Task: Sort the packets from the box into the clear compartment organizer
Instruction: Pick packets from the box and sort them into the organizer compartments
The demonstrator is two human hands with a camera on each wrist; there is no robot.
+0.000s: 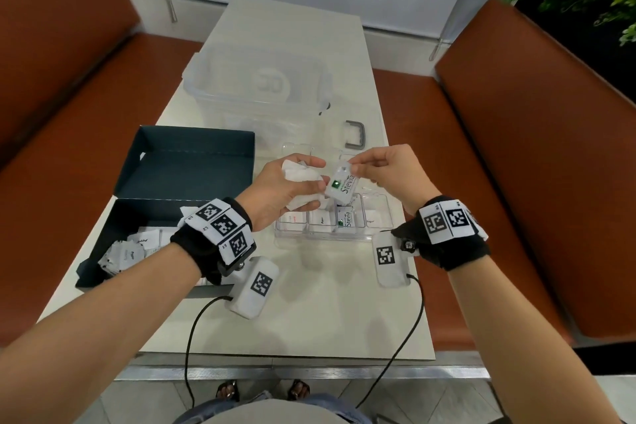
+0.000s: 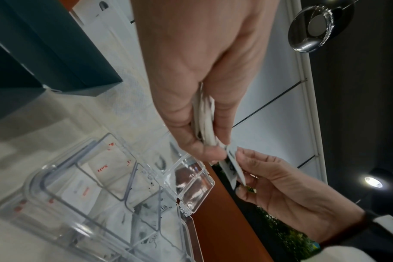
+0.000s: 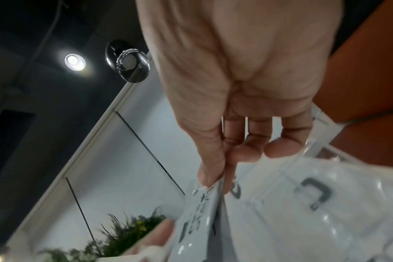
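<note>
My left hand [image 1: 292, 182] grips a bunch of white packets [image 1: 299, 175] above the table, seen edge-on between its fingers [image 2: 204, 115] in the left wrist view. My right hand [image 1: 382, 165] pinches the top of a white Stevia packet [image 1: 340, 186] whose lower end touches the left hand's bunch. In the right wrist view the Stevia packet [image 3: 202, 212] hangs from thumb and forefinger. Both hands hover over the clear compartment organizer [image 1: 334, 220], whose near cells hold salt, pepper, Stevia and sugar packets. The dark box [image 1: 137, 217] with several loose packets [image 1: 130, 251] lies at the left.
A large clear plastic tub [image 1: 258, 86] stands behind the organizer, and a grey handle [image 1: 354, 134] lies beside it. The organizer's lid [image 2: 191, 179] stands open. Orange bench seats flank the narrow table [image 1: 309, 313]. Cables run from both wrist cameras over the front edge.
</note>
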